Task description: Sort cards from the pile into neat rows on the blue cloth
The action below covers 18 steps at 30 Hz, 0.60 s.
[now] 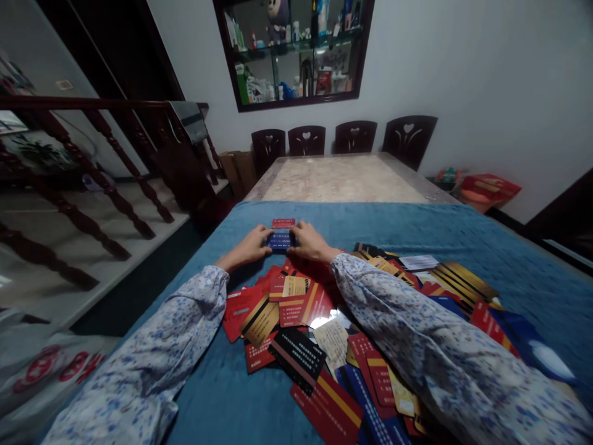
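I see a long bench (343, 179) running far out past the hands, toward a row of dark chairs (354, 136). The far part is bare stone. The near part is under a blue cloth (417, 228). I think the soft cloth stops thin things from sliding about.

Behind the hands, close to the body and mostly off to the right, lies a big messy pile of cards (315, 346). They are red, black, gold and blue, and they lie on top of each other. Both sleeves reach over this pile.

My left hand (248, 247) and right hand (310, 242) are close together, out past the pile. The fingers of each hand are bent in and pinch one short end of a blue card (280, 240). The blue card sits right between the two hands, flat and low on the cloth. I cannot tell if it rests on the cloth or is lifted a tiny bit. Holding both ends like this makes it sit straight, I think.

Just past the fingertips lies one red card (283, 223), flat and lined up with the blue one, near it but apart.

There is lots of open cloth in front of the hands and to the right. To the left of the left hand, the bench edge is near and the floor drops away.
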Each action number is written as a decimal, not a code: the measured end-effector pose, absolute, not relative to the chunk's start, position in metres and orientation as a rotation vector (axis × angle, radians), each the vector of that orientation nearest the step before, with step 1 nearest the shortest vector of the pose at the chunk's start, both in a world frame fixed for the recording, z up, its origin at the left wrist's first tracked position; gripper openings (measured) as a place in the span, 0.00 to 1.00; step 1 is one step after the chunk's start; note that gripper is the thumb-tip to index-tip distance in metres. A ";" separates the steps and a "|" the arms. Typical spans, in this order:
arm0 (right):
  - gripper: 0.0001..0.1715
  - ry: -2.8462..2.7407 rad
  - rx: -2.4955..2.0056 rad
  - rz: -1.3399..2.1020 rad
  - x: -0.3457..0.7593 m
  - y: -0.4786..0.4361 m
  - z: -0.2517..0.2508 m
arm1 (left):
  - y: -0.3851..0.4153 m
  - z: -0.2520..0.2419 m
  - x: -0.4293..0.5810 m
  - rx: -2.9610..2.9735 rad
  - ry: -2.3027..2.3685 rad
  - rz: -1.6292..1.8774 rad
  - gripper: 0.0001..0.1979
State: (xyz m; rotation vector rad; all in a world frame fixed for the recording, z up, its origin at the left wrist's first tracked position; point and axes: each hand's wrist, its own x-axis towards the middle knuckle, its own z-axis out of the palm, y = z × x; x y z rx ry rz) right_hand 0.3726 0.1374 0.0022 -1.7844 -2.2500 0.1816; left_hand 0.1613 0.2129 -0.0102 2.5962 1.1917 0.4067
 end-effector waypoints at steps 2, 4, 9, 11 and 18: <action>0.30 -2.233 -1.783 0.209 0.373 0.145 -0.002 | 0.219 -0.010 0.162 2.606 1.206 0.369 0.28; 0.31 -2.223 -1.785 0.229 0.374 0.152 -0.006 | 0.224 -0.010 0.163 2.623 1.214 0.336 0.27; 0.29 -2.209 -1.788 0.244 0.372 0.164 -0.014 | 0.234 -0.007 0.166 2.667 1.256 0.224 0.27; 0.27 -2.192 -1.785 0.246 0.372 0.169 -0.017 | 0.236 -0.006 0.167 2.671 1.265 0.179 0.27; 0.24 -2.168 -1.793 0.297 0.375 0.177 -0.024 | 0.241 -0.004 0.167 2.657 1.254 0.153 0.26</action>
